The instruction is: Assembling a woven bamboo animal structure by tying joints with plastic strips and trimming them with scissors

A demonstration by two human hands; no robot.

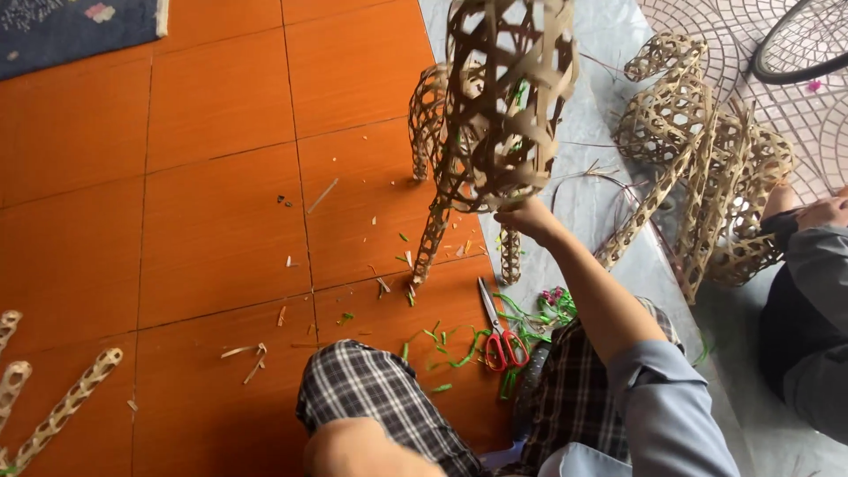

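Observation:
My right hand [530, 217] is raised and grips the underside of a woven bamboo animal figure [503, 97], an open lattice of tan strips. The body is lifted and tilted toward the camera. Its long woven legs [431, 237] reach down to the orange tiled floor [212, 221]. My arm in a blue-grey sleeve runs up from the lower right. My left hand is not visible. My knee in checked shorts [371, 393] is at the bottom centre.
Red-handled scissors [496, 336] lie among green strip scraps [530, 314] in front of me. A second woven figure [707, 168] stands at right, beside another person's hand [821, 212]. Woven leg pieces [62, 411] lie at bottom left; a blue mat [71, 26] is at top left.

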